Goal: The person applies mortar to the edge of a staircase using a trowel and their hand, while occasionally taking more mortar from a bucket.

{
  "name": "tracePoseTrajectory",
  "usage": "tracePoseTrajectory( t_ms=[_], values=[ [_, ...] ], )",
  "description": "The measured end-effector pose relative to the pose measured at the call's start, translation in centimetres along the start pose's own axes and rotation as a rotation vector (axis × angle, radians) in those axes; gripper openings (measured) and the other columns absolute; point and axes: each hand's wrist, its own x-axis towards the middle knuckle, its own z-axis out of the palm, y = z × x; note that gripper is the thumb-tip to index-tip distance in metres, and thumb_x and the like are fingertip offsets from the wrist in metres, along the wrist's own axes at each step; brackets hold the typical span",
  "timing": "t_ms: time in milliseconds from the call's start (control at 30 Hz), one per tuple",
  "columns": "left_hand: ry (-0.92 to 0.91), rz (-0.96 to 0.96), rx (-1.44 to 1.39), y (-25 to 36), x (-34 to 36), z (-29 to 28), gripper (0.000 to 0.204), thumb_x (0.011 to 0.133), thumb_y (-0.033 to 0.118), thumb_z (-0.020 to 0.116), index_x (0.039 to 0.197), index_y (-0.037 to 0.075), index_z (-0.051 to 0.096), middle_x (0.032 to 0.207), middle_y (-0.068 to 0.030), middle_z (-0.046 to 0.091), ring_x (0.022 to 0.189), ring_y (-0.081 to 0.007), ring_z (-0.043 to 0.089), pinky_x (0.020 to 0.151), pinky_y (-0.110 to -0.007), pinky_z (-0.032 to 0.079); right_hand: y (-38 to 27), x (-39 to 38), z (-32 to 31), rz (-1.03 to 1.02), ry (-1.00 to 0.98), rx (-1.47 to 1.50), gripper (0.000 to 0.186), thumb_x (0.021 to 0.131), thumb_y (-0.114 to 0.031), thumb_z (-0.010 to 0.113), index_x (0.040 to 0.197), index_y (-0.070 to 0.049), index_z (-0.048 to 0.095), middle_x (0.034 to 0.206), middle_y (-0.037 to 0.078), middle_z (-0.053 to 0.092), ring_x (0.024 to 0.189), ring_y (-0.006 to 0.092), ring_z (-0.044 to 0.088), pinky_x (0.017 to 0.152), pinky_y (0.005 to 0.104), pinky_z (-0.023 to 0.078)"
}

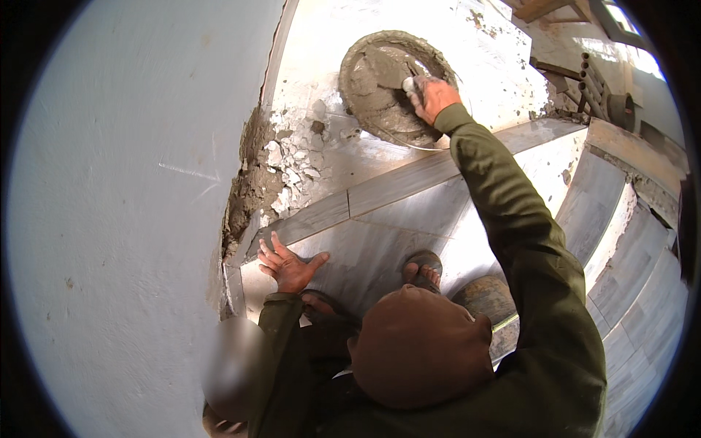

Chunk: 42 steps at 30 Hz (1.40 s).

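Observation:
My right hand [434, 98] is closed around the pale handle of a trowel [409, 85], whose blade dips into grey mortar [376, 106]. That mortar fills a round, caked tub [347, 69] on the upper surface. A thin wire handle curves along the tub's near side. Down to the left, my left hand [288, 271] has its fingers spread beside the grey tile edging [318, 217], close to the wall's foot. Nothing shows in that hand; whether its fingertips touch the tile cannot be told.
A pale wall [131, 197] bounds the left side, with broken plaster rubble [292, 164] along its base. Sandalled feet [423, 271] stand on grey tiles, near a mortar-stained round container [485, 298]. Tiled steps [635, 270] descend at right; pipes [593, 86] stand beyond.

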Motion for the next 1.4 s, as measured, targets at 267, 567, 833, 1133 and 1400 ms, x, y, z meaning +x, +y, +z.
tracePoseTrajectory(
  t_ms=[267,567,833,1133,1400],
  values=[
    [-0.016,-0.027,0.011,-0.2,0.0,-0.2,0.136,0.055,0.068,0.077,0.145,0.007,-0.007,0.147,-0.0313,-0.008,0.134,-0.0518,-0.011,0.104,-0.064,-0.006,-1.3,-0.6,1.9,0.137,-0.164,0.169,0.045,0.076,-0.039,0.066,0.098,0.0,0.065,0.089,0.023,0.065,0.086,0.0392,0.063,0.082,0.0436,0.051],
    [0.004,-0.033,0.002,-0.8,0.1,0.2,0.138,0.053,0.069,0.077,0.145,0.01,-0.008,0.147,-0.0306,-0.007,0.134,-0.0519,-0.01,0.104,-0.065,-0.005,1.1,-1.1,-0.5,0.155,-0.181,0.589,0.039,0.068,-0.029,0.074,0.094,0.0,0.07,0.079,0.02,0.068,0.076,0.0289,0.067,0.072,0.0358,0.051],
    [0.074,-0.015,0.034,-1.0,0.3,0.8,0.136,0.052,0.07,0.077,0.145,0.01,-0.002,0.147,-0.0302,-0.003,0.134,-0.0527,-0.004,0.102,-0.068,-0.001,1.6,-1.9,-2.5,0.014,-0.133,0.813,0.03,0.074,-0.016,0.069,0.098,0.003,0.068,0.079,0.008,0.068,0.07,0.0105,0.06,0.066,0.0266,0.048],
    [0.207,0.033,0.046,0.6,-1.8,0.5,0.126,0.059,0.069,0.072,0.145,0.006,0.005,0.147,-0.0302,0.006,0.136,-0.0495,0.003,0.105,-0.065,0.006,-9.8,-13.0,-7.0,0.174,-0.42,1.256,0.026,0.084,-0.011,0.056,0.107,0.0,0.063,0.072,-0.004,0.057,0.058,0.0042,0.048,0.053,0.0204,0.04],
    [0.619,-0.145,-0.217,2.4,-7.9,5.0,0.097,0.078,0.06,0.06,0.14,-0.004,0.02,0.144,-0.0308,0.02,0.131,-0.0475,0.023,0.103,-0.058,0.023,-13.3,-20.8,-9.0,0.445,-0.262,1.338,0.013,0.086,-0.008,0.051,0.09,-0.001,0.061,0.067,0.0,0.053,0.049,0.006,0.046,0.044,0.0221,0.034]
  ],
)
